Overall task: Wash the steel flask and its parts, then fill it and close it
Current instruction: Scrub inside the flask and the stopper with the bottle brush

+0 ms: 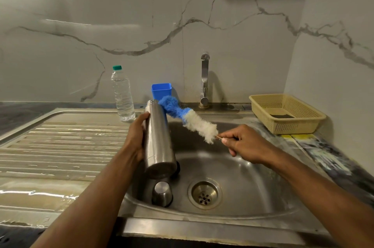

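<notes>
My left hand (135,138) grips the steel flask (159,140) by its side and holds it tilted above the sink basin (242,183), mouth up and away from me. My right hand (245,145) pinches the thin handle of a bottle brush (189,119) with blue and white bristles. The brush's blue tip lies just right of the flask's open mouth, outside it. A steel cup-shaped cap (162,193) stands upside down in the basin under the flask. A small black part (177,167) shows behind the flask's base, mostly hidden.
A plastic water bottle (122,96) with a green cap stands on the wet drainboard (60,146). A blue plastic cup (162,90) sits behind the flask. The tap (204,79) rises at the back, with no water seen running. A beige basket (287,113) sits at the right; the drain (204,194) is at the basin's centre.
</notes>
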